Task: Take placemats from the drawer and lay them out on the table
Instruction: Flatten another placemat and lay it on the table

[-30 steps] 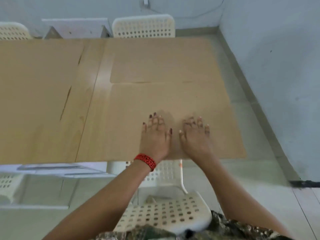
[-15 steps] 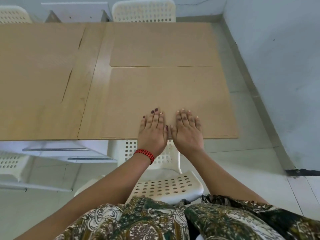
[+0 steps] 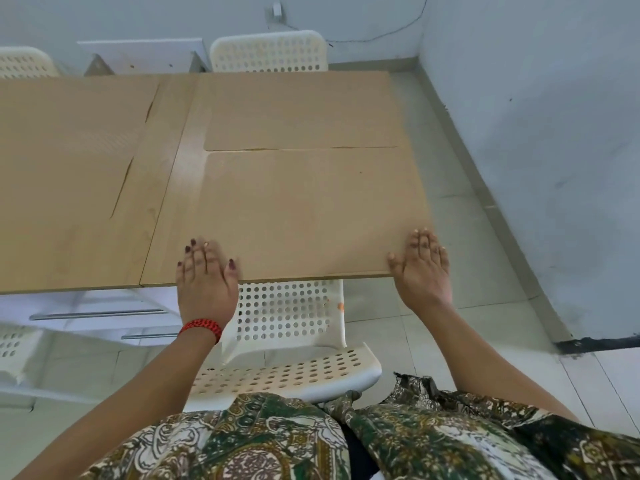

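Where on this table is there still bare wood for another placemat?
Only a narrow bare strip of table runs between the left mats and the right pair. The near placemat, under the left hand and right hand, abuts the far placemat. The left placemats fill the rest in view.

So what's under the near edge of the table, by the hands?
A white perforated chair is tucked under the table, between the left hand and right hand. Drawer handles show further left. The tabletop hides anything deeper underneath.
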